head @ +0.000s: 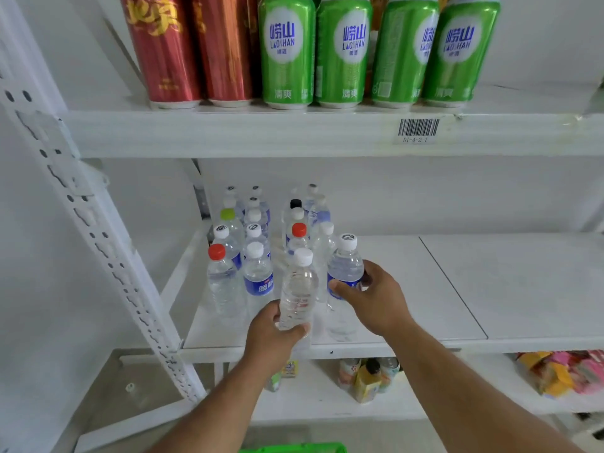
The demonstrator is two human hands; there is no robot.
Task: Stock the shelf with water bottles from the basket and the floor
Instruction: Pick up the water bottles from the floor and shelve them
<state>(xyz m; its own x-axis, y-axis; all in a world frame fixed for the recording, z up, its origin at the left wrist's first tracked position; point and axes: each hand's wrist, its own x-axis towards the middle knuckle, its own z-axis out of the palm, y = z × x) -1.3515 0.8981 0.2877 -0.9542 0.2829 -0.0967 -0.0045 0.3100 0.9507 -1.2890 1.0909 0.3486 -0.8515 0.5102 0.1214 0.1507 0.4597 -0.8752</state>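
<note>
My left hand (273, 333) grips a clear water bottle with a white cap (299, 289), upright at the front of the white middle shelf (425, 289). My right hand (372, 297) is wrapped around a blue-labelled water bottle (344, 276) standing just to its right. Behind them several water bottles (255, 243) stand in rows on the left part of the shelf, with white, red, green and black caps. The green rim of the basket (294, 448) shows at the bottom edge.
Red cans (183, 50) and green cans (376, 50) fill the upper shelf above. Small drink cartons and cans (369, 377) and colourful packets (565, 374) sit on the lower shelf. A perforated white upright (98, 243) runs down the left. The middle shelf's right half is bare.
</note>
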